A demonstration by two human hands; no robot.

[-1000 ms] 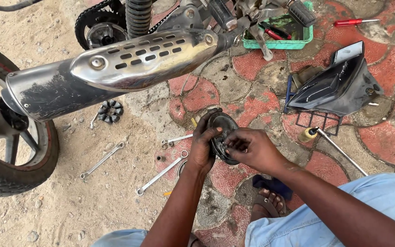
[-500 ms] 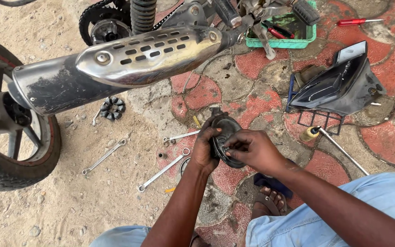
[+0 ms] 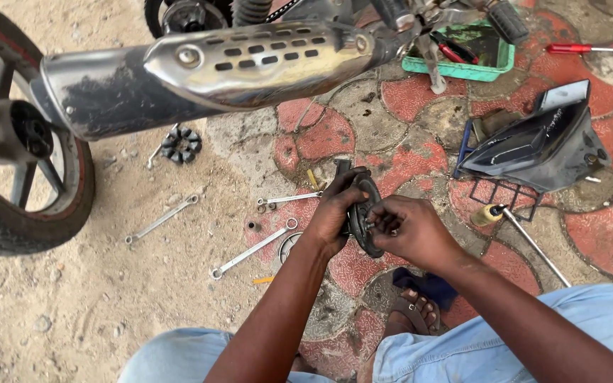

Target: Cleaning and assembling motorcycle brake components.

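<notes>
My left hand point(image 3: 335, 213) grips a black round motorcycle part point(image 3: 363, 213) from its left side, holding it on edge above the paving. My right hand point(image 3: 406, 227) is closed on the same part from the right, fingertips pinching at its middle. What the fingertips pinch is too small to tell. Both forearms reach up from the bottom of the view, over my knees in light blue trousers.
A motorcycle's chrome exhaust point(image 3: 200, 71) and rear wheel point(image 3: 15, 163) cross the top left. Spanners point(image 3: 250, 252) point(image 3: 161, 218) point(image 3: 289, 200) lie on the sand. A black plastic cover point(image 3: 533, 145), a long screwdriver point(image 3: 526, 237), a green tool tray point(image 3: 462, 57) and a red screwdriver point(image 3: 580, 48) sit to the right.
Both hands stay on the black part with only small finger movement. The camera has shifted, so the motorcycle sits a little higher in view.
</notes>
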